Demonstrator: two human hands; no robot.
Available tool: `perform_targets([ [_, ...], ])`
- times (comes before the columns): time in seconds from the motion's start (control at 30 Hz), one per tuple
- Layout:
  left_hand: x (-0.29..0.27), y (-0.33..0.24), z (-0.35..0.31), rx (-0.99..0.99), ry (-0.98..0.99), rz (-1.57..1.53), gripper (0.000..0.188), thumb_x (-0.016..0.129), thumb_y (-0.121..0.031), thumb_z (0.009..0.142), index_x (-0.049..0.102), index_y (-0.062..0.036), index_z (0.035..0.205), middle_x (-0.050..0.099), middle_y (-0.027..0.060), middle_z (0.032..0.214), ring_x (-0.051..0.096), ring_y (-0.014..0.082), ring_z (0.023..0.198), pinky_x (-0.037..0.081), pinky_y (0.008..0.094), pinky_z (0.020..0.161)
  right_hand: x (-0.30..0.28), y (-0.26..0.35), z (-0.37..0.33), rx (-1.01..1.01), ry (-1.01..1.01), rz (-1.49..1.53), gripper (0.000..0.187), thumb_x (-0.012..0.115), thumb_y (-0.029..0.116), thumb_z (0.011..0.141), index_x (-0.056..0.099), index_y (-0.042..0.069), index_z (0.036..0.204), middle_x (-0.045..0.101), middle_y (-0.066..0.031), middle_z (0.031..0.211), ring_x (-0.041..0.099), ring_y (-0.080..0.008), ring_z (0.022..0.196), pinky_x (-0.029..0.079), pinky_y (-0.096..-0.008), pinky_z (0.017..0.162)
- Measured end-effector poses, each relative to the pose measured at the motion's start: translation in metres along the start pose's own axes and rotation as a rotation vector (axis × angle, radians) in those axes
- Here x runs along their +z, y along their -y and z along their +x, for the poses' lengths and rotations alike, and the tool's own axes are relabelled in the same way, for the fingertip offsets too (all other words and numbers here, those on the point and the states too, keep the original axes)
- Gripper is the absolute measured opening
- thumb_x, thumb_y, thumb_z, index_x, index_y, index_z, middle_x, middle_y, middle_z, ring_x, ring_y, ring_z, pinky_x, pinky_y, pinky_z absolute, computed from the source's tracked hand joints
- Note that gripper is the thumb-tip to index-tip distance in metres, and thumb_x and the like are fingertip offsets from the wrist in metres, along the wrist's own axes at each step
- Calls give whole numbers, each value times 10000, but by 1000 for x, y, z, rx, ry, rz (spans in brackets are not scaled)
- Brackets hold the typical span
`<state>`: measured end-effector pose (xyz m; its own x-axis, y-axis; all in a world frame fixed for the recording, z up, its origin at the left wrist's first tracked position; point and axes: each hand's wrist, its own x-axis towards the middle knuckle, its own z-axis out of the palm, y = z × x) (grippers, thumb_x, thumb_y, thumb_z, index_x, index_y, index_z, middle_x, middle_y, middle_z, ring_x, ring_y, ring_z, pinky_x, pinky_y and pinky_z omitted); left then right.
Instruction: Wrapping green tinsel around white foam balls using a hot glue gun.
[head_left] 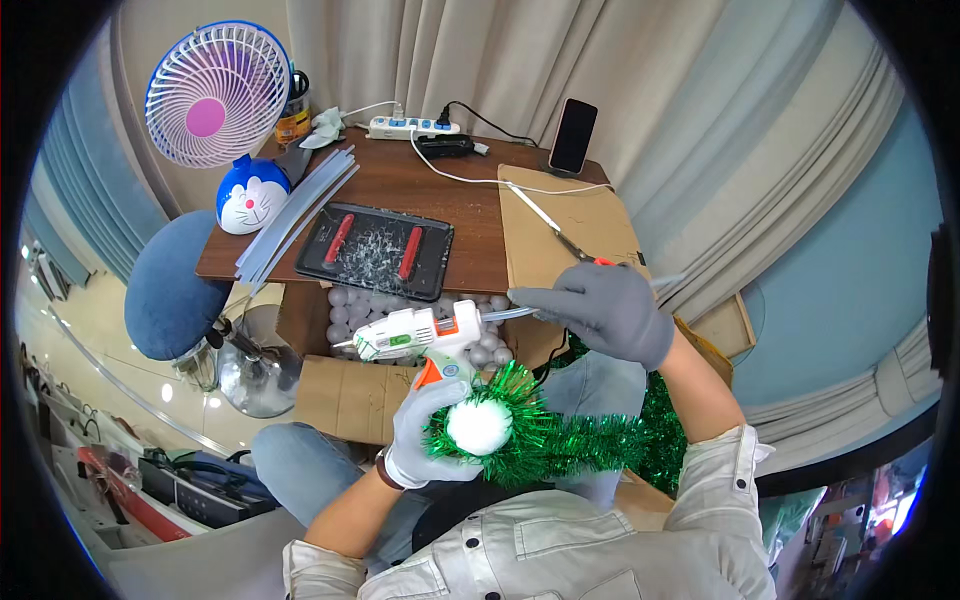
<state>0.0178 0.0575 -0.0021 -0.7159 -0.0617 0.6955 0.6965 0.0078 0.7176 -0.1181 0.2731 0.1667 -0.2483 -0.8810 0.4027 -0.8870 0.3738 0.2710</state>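
Observation:
A white hot glue gun (408, 333) with orange trim points left over a box. My left hand (410, 440), in a pale glove, is closed round its handle. Against that same hand rests a white fluffy ball (479, 427) ringed with green tinsel (590, 445), which trails off to the right. My right hand (615, 312), in a dark grey glove, grips a translucent glue stick (506, 314) whose front end sits in the back of the gun. How far the left fingers also hold the ball is hidden.
Beneath the gun, a cardboard box (345, 395) holds many whitish balls. On the brown table (470, 205) are a black tray (375, 250) with red bars, glue sticks (300, 205), a fan (215, 110), a power strip (410, 127), a phone (573, 137), and scissors (572, 247) on cardboard (530, 200).

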Motion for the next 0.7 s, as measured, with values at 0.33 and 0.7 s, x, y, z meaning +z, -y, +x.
perform_targets([
  [0.33, -6, -6, 11, -49, 51, -161, 764, 851, -240, 528, 537, -26, 1190, 592, 159, 1127, 551, 342, 1047, 415, 436, 921, 3, 6, 2, 29, 142, 93, 261, 564, 145, 881, 626, 91, 1129, 627, -63, 800, 575, -168, 685, 459, -291, 598],
  [0.7, -9, -17, 19, 5, 162, -72, 736, 844, -235, 541, 545, -32, 1182, 606, 138, 1125, 546, 365, 1025, 396, 452, 936, 8, 18, 11, 139, 193, 251, 227, 664, 150, 794, 666, 89, 1013, 621, -85, 782, 578, -209, 654, 460, -293, 610],
])
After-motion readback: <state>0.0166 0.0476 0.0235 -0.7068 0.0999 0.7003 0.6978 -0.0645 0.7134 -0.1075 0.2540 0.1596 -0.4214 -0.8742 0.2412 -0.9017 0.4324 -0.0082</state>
